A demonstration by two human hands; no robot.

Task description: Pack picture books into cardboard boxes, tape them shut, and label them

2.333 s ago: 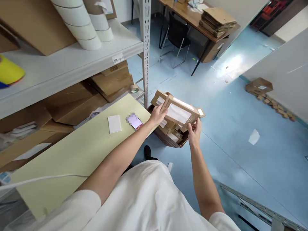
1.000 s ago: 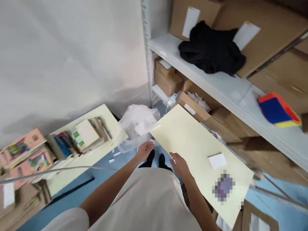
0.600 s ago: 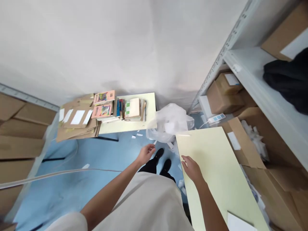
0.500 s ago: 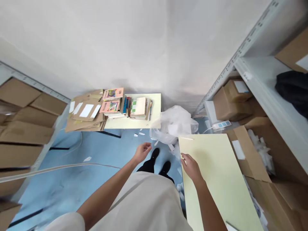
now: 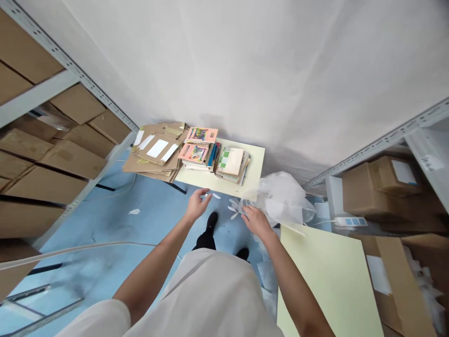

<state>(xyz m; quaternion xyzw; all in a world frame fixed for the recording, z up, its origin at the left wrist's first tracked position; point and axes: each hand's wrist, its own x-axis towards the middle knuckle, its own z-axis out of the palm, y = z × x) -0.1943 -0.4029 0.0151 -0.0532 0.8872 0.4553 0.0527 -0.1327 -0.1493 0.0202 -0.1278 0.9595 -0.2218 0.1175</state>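
My left hand (image 5: 198, 205) hovers over the blue floor in front of a pale yellow table (image 5: 258, 164). Its thumb and fingers are apart with nothing between them. My right hand (image 5: 257, 221) reaches forward beside a translucent plastic bag (image 5: 286, 192), fingers loosely spread and holding nothing; whether they brush the bag I cannot tell. On the pale yellow table sits a stack of books with pink covers (image 5: 195, 153). To its right is another book stack topped by a white and green cover (image 5: 231, 161). Flattened cardboard (image 5: 157, 152) lies at the table's left end.
A second pale yellow table (image 5: 326, 276) stands at my right. Shelving with cardboard boxes (image 5: 70, 150) rises on the left, and more boxes (image 5: 372, 187) fill the right shelf near a power strip (image 5: 351, 222). A pale cable (image 5: 87, 245) crosses at left; paper scraps (image 5: 134, 211) lie on the floor.
The view has swung, so the book table appears farther right and the right-hand table lower. My right hand has come off the right-hand table's edge toward the bag; both hands reach farther forward.
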